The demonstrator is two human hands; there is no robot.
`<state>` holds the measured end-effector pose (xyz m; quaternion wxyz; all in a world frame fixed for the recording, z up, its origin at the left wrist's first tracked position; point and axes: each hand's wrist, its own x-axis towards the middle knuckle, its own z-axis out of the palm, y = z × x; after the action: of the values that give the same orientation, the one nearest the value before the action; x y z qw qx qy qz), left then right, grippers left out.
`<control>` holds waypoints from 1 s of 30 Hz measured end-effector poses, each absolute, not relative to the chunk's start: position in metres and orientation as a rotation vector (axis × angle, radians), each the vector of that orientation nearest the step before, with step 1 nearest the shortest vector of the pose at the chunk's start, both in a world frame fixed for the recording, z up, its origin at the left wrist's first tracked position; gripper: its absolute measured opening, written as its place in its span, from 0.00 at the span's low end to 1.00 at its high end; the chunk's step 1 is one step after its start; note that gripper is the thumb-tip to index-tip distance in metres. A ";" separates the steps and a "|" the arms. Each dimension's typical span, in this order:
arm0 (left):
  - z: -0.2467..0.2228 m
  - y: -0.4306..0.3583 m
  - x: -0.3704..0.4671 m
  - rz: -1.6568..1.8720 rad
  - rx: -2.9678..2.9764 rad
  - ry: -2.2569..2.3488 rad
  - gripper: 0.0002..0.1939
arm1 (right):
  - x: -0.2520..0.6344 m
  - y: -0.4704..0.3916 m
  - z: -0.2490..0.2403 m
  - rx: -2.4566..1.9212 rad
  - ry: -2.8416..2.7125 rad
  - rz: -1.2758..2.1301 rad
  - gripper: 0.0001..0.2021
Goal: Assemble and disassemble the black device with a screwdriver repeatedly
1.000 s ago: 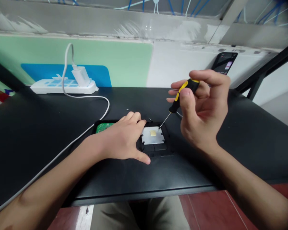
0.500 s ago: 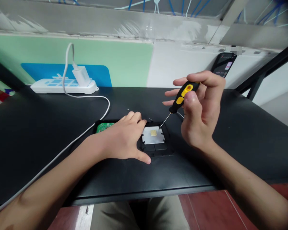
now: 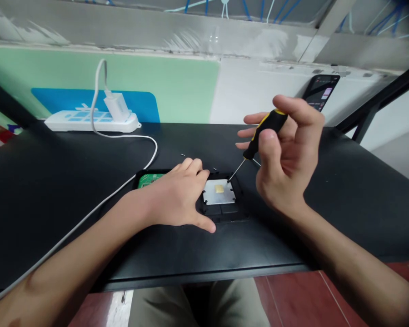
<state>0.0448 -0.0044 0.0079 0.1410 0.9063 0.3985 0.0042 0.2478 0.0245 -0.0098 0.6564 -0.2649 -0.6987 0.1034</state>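
Note:
My right hand grips a black and yellow screwdriver by its handle. The screwdriver slants down to the left, its tip at the upper right corner of a silver metal plate with a small beige square on it. That plate lies in a black casing. At the casing's left end a green circuit board shows partly. My left hand lies across the casing's middle, thumb spread from the fingers, and hides what is under it.
Two tiny screws lie behind the casing on the black table. A white cable runs from a charger on a power strip. A phone leans at the back right wall.
The screwdriver handle has turned in my right hand, so less of its yellow marking shows. Its tip stays at the same corner of the plate. The whole view has shifted slightly.

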 end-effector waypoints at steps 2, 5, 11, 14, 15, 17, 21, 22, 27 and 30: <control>0.008 -0.005 0.045 0.013 2.616 1.151 0.47 | 0.247 0.022 -0.010 -0.611 -1.563 0.285 0.17; 0.008 -0.005 0.045 0.013 2.615 1.149 0.47 | 0.247 0.020 -0.010 -0.625 -1.540 0.328 0.16; 0.009 -0.005 0.045 0.007 2.601 1.156 0.47 | 0.246 0.024 -0.010 -0.624 -1.538 0.227 0.15; 0.009 -0.006 0.045 0.014 2.609 1.154 0.47 | 0.247 0.028 -0.011 -0.601 -1.548 0.118 0.17; 0.009 -0.006 0.045 0.013 2.609 1.155 0.47 | 0.248 0.029 -0.012 -0.598 -1.548 0.097 0.18; 0.009 -0.006 0.045 0.011 2.611 1.152 0.47 | 0.248 0.030 -0.011 -0.608 -1.541 0.084 0.18; 0.009 -0.006 0.046 0.007 2.618 1.155 0.47 | 0.248 0.028 -0.008 -0.575 -1.537 0.097 0.17; 0.009 -0.006 0.046 0.009 2.619 1.154 0.47 | 0.248 0.028 -0.007 -0.551 -1.531 0.092 0.17; 0.009 -0.007 0.045 0.001 2.611 1.156 0.46 | 0.248 0.027 -0.004 -0.529 -1.534 0.100 0.18; 0.009 -0.006 0.045 0.008 2.611 1.148 0.46 | 0.248 0.025 -0.005 -0.578 -1.560 0.180 0.17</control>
<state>0.0447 -0.0062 0.0087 0.1440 0.9058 0.3984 0.0027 0.2484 0.0248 -0.0055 0.6698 -0.2565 -0.6923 0.0797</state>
